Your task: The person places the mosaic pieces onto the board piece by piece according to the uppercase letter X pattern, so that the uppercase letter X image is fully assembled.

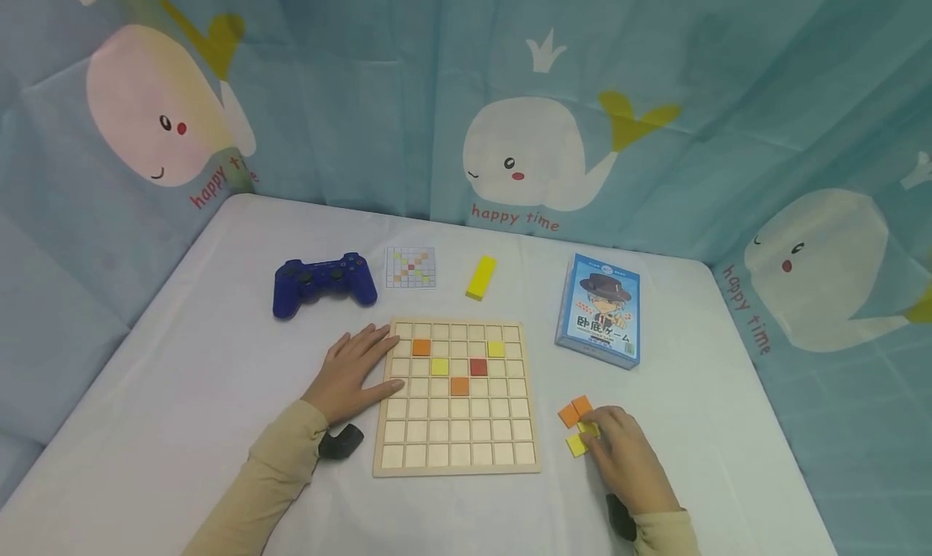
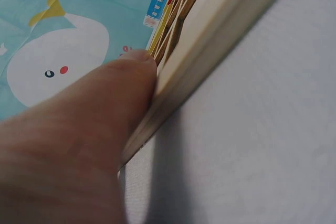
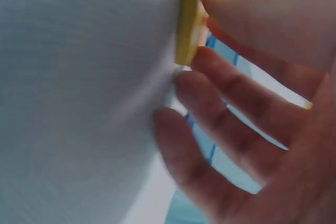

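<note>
A wooden grid board (image 1: 457,472) lies in the middle of the head view, with several orange, yellow and red tiles in its upper squares. My left hand (image 1: 354,378) rests against the board's left edge, fingers extended; the left wrist view shows the thumb (image 2: 121,85) touching the frame. Right of the board, my right hand (image 1: 624,457) pinches a yellow tile (image 1: 588,429) between thumb and index finger at table level. Another yellow tile (image 1: 577,445) lies beside it, and two orange tiles (image 1: 575,411) sit just above. In the right wrist view, the other fingers (image 3: 194,156) are loosely bent.
Behind the board are a blue game controller (image 1: 324,284), a small card with a coloured grid pattern (image 1: 411,267) and a yellow block (image 1: 480,278). A blue game box (image 1: 600,310) lies at the right. A whale-print curtain (image 1: 349,95) encloses the white table (image 1: 196,337).
</note>
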`<action>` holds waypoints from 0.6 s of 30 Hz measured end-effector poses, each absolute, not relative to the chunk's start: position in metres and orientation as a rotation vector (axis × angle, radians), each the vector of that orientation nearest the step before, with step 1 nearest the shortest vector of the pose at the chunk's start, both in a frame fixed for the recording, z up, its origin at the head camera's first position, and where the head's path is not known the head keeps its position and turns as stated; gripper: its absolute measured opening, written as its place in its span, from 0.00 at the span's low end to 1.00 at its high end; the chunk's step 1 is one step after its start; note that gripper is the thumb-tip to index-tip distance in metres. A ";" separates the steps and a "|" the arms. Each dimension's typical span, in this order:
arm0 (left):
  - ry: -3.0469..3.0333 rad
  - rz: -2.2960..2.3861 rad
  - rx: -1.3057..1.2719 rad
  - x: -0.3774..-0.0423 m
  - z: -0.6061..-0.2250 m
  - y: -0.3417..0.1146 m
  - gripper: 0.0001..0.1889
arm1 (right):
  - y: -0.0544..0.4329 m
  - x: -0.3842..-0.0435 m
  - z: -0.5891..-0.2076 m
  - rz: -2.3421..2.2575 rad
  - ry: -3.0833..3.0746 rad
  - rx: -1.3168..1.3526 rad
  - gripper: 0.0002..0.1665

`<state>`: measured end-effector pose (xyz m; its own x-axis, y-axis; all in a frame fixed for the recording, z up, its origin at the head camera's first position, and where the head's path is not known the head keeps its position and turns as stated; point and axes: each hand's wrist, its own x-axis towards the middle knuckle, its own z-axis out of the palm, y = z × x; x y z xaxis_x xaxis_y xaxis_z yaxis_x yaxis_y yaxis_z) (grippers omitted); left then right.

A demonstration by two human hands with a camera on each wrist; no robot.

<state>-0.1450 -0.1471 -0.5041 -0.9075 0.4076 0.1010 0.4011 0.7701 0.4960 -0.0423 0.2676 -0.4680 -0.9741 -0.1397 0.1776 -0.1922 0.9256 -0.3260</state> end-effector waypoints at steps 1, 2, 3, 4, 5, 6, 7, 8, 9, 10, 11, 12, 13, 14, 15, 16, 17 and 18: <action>2.944 0.820 0.672 -0.145 -0.504 -0.147 0.39 | 0.268 -0.043 -0.469 0.518 -2.920 0.257 0.16; 2.943 0.821 0.671 -0.145 -0.504 -0.147 0.39 | 0.268 -0.044 -0.470 0.523 -2.908 0.257 0.16; 2.945 0.818 0.671 -0.145 -0.504 -0.148 0.39 | 0.268 -0.044 -0.471 0.527 -2.903 0.249 0.16; 2.946 0.816 0.670 -0.145 -0.504 -0.148 0.39 | 0.269 -0.045 -0.471 0.534 -2.901 0.241 0.16; 2.947 0.816 0.670 -0.145 -0.505 -0.148 0.39 | 0.269 -0.046 -0.471 0.541 -2.904 0.227 0.16; 2.949 0.817 0.669 -0.145 -0.505 -0.148 0.39 | 0.269 -0.047 -0.471 0.552 -2.913 0.210 0.15; 2.950 0.816 0.668 -0.145 -0.505 -0.148 0.39 | 0.270 -0.047 -0.470 0.565 -2.927 0.189 0.15; 2.950 0.818 0.668 -0.145 -0.505 -0.148 0.39 | 0.270 -0.047 -0.469 0.573 -2.947 0.163 0.15; 2.950 0.819 0.670 -0.145 -0.506 -0.148 0.39 | 0.271 -0.047 -0.467 0.582 -2.973 0.130 0.15; 2.950 0.820 0.672 -0.145 -0.506 -0.148 0.39 | 0.271 -0.047 -0.466 0.590 -3.002 0.099 0.15; 2.950 0.820 0.674 -0.145 -0.506 -0.148 0.39 | 0.272 -0.046 -0.464 0.597 -3.031 0.074 0.16; 2.949 0.819 0.675 -0.145 -0.506 -0.148 0.39 | 0.273 -0.045 -0.463 0.600 -3.062 0.049 0.17; 2.949 0.819 0.676 -0.145 -0.506 -0.148 0.39 | 0.274 -0.045 -0.461 0.598 -3.090 0.028 0.19; 2.948 0.822 0.677 -0.145 -0.506 -0.148 0.39 | 0.274 -0.044 -0.460 0.594 -3.113 0.013 0.20; 2.949 0.823 0.679 -0.145 -0.506 -0.148 0.39 | 0.275 -0.044 -0.459 0.594 -3.129 0.006 0.20; 2.948 0.826 0.680 -0.145 -0.505 -0.148 0.39 | 0.276 -0.044 -0.459 0.590 -3.140 0.006 0.21; 2.947 0.830 0.681 -0.145 -0.505 -0.148 0.39 | 0.276 -0.043 -0.459 0.583 -3.147 0.008 0.21; 2.946 0.833 0.683 -0.145 -0.505 -0.148 0.39 | 0.276 -0.043 -0.459 0.575 -3.149 0.007 0.21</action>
